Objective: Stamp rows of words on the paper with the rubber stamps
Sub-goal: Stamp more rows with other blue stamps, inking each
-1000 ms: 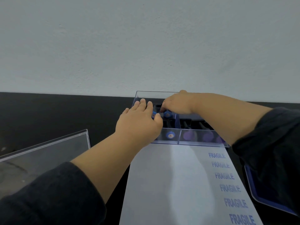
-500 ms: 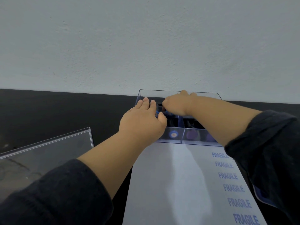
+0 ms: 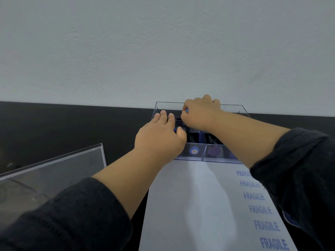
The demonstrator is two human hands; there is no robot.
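Observation:
A clear plastic stamp box (image 3: 213, 154) with compartments stands at the far end of the white paper (image 3: 190, 205). Blue and purple stamp knobs show through its front wall. My left hand (image 3: 159, 140) rests on the box's left part, fingers stretched over the stamps inside. My right hand (image 3: 199, 113) hovers over the back of the box with curled fingers, pinching a blue stamp handle (image 3: 186, 110) of which only a tip shows. A column of blue FRAGILE prints (image 3: 261, 209) runs down the paper's right side.
The clear lid (image 3: 54, 171) lies on the black table (image 3: 63, 127) to the left. A blue ink pad (image 3: 288, 217) peeks out under my right sleeve at the right edge. A pale wall stands right behind the box.
My right hand has risen from among the stamps toward the box's back edge, now with a blue handle between its fingers. My left hand has stayed on the box.

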